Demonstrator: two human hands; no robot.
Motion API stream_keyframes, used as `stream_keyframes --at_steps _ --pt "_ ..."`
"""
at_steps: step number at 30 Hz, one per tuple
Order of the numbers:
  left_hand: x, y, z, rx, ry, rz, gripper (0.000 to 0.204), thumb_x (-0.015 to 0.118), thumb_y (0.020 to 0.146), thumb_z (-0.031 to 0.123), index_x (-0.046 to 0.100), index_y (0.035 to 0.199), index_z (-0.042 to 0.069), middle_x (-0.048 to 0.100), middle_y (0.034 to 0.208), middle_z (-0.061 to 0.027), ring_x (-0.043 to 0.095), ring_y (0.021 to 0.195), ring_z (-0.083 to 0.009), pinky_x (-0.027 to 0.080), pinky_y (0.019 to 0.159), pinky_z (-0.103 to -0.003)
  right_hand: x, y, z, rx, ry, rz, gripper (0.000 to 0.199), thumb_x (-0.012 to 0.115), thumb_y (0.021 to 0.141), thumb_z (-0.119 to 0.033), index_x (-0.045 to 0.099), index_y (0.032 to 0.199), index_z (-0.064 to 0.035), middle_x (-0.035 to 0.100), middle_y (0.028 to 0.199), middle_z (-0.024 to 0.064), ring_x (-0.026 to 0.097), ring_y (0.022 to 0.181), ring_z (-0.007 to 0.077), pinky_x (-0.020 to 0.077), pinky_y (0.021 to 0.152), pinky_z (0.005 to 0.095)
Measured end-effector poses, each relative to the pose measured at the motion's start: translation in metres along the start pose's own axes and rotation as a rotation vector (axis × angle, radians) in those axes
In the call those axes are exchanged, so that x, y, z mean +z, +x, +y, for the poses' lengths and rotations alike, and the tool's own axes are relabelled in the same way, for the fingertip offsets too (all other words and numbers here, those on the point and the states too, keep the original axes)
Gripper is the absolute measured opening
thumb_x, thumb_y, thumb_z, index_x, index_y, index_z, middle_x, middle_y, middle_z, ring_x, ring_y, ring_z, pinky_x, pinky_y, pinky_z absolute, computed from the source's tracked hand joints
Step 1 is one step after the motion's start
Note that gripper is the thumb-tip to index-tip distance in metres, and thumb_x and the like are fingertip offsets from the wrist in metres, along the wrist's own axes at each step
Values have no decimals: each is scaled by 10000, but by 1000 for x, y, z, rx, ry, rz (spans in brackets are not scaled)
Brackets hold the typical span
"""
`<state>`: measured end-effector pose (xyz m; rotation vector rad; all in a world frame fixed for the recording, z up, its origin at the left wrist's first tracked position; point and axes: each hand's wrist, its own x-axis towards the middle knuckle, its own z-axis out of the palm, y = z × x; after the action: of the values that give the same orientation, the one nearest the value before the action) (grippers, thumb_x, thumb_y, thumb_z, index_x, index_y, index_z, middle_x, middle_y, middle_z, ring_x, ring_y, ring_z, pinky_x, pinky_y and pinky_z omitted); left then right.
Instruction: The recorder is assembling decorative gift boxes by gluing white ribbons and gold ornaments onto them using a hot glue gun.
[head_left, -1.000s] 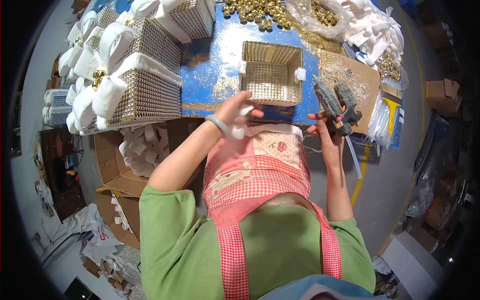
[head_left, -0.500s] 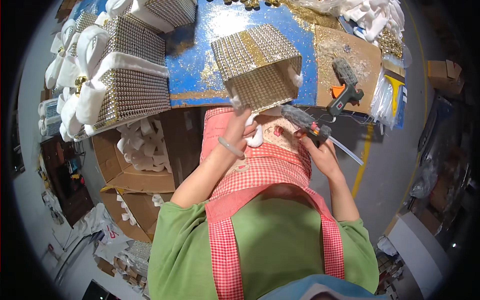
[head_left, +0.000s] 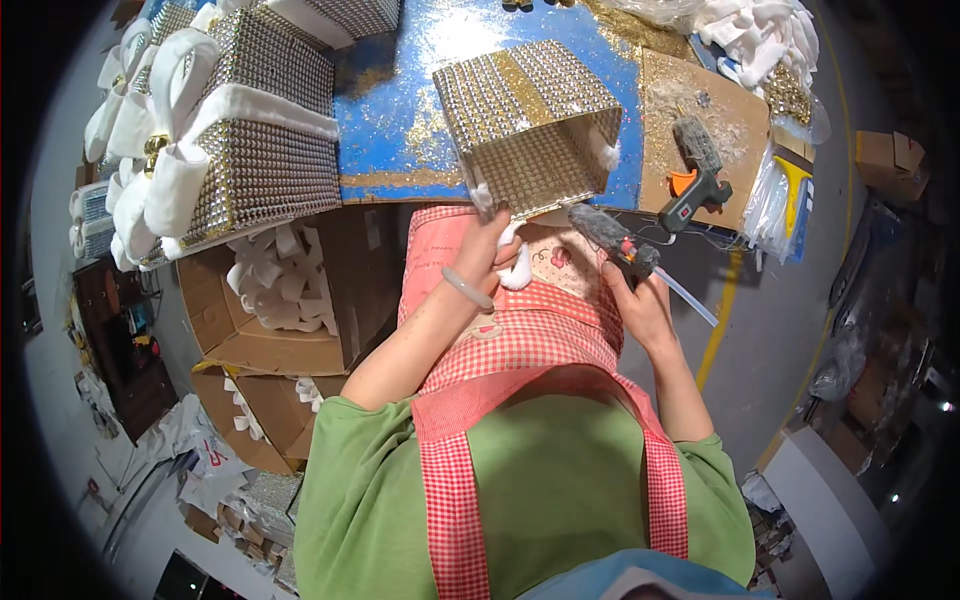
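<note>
An open box covered in silver studs [head_left: 530, 95], with a gold stripe across its top face, lies at the table's front edge with its opening toward me. My left hand [head_left: 482, 258] grips its near lower corner. A white plush ribbon [head_left: 517, 270] hangs by those fingers; short white ends of plush also show at both sides of the opening. My right hand [head_left: 643, 308] is closed around a hot glue gun [head_left: 603, 232] wrapped in grey fuzz, a clear glue stick [head_left: 688, 296] jutting from its rear. The nozzle is near the box's lower right edge; its exact tip is hard to make out.
Finished studded boxes with white bows [head_left: 270, 160] stand at left. On cardboard [head_left: 735, 130] at right rests a second glue gun [head_left: 697, 195], beside clear glue sticks [head_left: 765, 205]. Cartons of white bows [head_left: 275, 350] sit below left. White plush [head_left: 760, 35] is heaped at far right.
The glue gun's nozzle stays close to the box's lower edge, while the right hand shifts slightly. The whole table scene moves a little in the picture; both hands keep their holds.
</note>
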<state>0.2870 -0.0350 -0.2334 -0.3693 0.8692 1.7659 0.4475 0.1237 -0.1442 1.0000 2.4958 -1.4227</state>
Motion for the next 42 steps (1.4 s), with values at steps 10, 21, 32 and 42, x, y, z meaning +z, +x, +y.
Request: stream_keyframes --at_steps 10,21,32,42 --pt "0 1 -3 26 32 6 131 424 968 153 427 1065 64 401 593 -2 289 361 -64 198 327 -226 -11 9 -27 19 -106 -45 362 581 876 -333 610 1027 -6 592 727 139 543 660 218 438 640 348" --pt "8 -3 -8 33 68 29 120 423 981 193 436 999 75 368 547 19 267 365 -59 187 341 -234 -29 30 -47 -30 -373 -163 355 575 861 -339 590 1035 -30 573 741 205 557 678 350 423 617 395" --pt "11 -9 5 50 106 24 198 467 968 266 468 1011 72 351 559 44 267 372 -45 177 345 -230 -42 22 -41 -87 -257 -126 386 592 858 -327 591 1055 5 626 802 173 607 727 327 460 690 395" --pt "40 -16 79 23 337 -7 597 353 954 538 528 1128 -6 651 902 -132 305 417 -30 249 387 -167 -25 23 -24 -96 824 -92 216 504 961 -178 514 1082 0 620 989 150 645 739 184 520 626 270"
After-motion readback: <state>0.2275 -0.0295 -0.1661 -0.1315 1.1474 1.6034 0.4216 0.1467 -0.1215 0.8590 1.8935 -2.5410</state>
